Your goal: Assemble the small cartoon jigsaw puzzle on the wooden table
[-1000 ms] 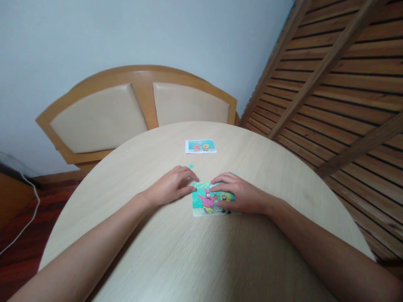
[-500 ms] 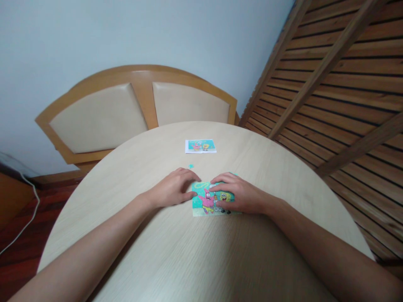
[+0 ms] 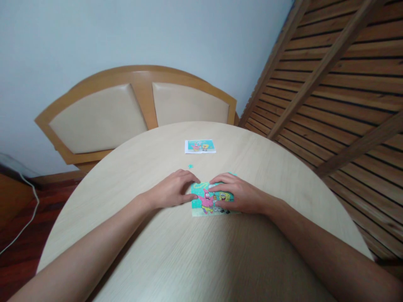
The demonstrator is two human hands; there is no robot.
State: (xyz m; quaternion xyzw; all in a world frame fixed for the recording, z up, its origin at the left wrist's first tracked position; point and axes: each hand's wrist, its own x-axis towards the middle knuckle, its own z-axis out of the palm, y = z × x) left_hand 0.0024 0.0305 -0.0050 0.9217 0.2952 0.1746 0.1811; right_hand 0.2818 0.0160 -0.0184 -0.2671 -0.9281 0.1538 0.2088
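A jigsaw puzzle (image 3: 206,204) with a pink starfish and a yellow sponge character on teal lies flat on the table. At its left edge is my left hand (image 3: 174,189), thumb and index finger spread apart and touching the puzzle's border. My right hand (image 3: 239,195) rests over the puzzle's right half with fingers stretched out, hiding part of the picture. Beyond my left hand lies a loose teal puzzle piece (image 3: 190,166). Another bit of teal (image 3: 232,173) peeks out behind my right hand; I cannot tell whether it is joined to the puzzle.
On the round wooden table (image 3: 151,260), a printed picture card (image 3: 201,147) with the same characters lies farther back. A padded wooden headboard (image 3: 149,96) stands behind, against the wall. Wooden slats (image 3: 340,84) rise on the right, and a white cable (image 3: 34,205) hangs at left.
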